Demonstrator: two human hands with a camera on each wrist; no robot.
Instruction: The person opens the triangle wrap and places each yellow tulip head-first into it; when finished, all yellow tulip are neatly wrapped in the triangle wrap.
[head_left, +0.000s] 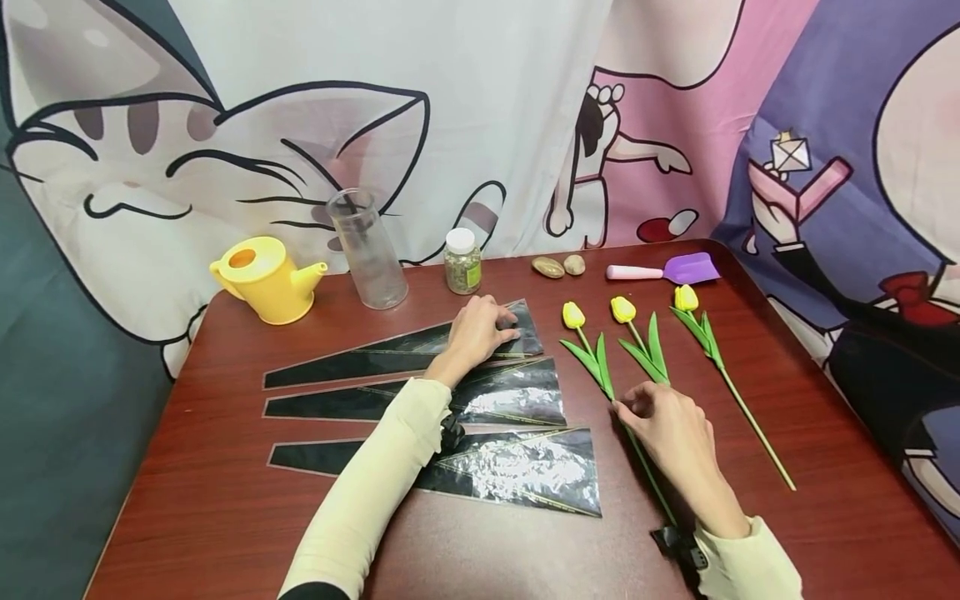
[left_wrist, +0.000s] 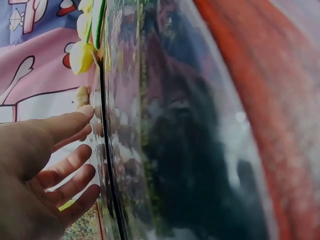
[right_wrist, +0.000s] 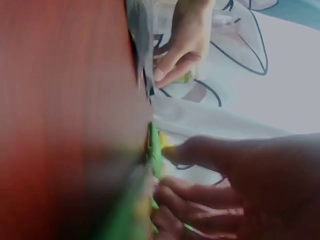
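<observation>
- Head view, left: left hand (head_left: 477, 332) rests with relaxed fingers on the top flower sleeve (head_left: 420, 346); all three sleeves lie flat, none filled.
- Right: right hand (head_left: 670, 425) pinches the leftmost tulip (head_left: 590, 354) by its stem; the other two tulips lie untouched.
- Left wrist view alone shows straight fingers (left_wrist: 70, 122) at the sleeve edge.

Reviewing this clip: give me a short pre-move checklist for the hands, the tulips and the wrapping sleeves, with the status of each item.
1. Left hand rests on the farthest sleeve: ok.
2. Right hand at the leftmost tulip stem: ok.
3. Stem firmly pinched: cannot tell.
4. Other two tulips lying apart from it: ok.
5. Sleeve mouth opened: not ok, it lies flat.
6. Table clear beside the sleeves: ok.
</observation>
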